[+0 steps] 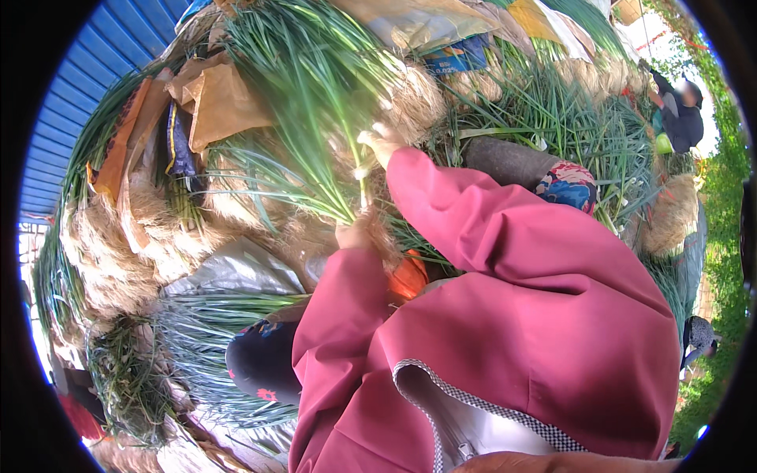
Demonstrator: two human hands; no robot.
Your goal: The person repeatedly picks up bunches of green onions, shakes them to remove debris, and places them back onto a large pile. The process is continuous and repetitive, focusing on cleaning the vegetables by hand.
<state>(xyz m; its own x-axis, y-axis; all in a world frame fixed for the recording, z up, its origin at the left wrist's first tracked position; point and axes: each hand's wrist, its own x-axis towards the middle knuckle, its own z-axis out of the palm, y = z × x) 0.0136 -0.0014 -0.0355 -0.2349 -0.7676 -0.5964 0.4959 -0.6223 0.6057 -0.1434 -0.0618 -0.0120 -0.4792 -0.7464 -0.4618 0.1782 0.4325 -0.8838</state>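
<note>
My left hand (355,234) is closed around the pale lower stems of a few green onions (331,198), whose leaves fan out up and to the left. Just above it, my right hand (383,142) pinches a pale green onion stalk (362,156). Blur hides the exact fingertip contact. Fibrous roots (384,242) hang beside my left hand. Beyond both hands lies a large heap of green onions (307,53), its tan root mass (416,103) close to my right hand.
Loose green onions (568,127) spread to the right, by my knee. Bundles with tan roots (106,254) stand at left near a blue corrugated wall (71,118). A brown paper sheet (225,103), a silvery sack (236,269) and an orange bag (408,277) lie around. Another person (683,118) is at far right.
</note>
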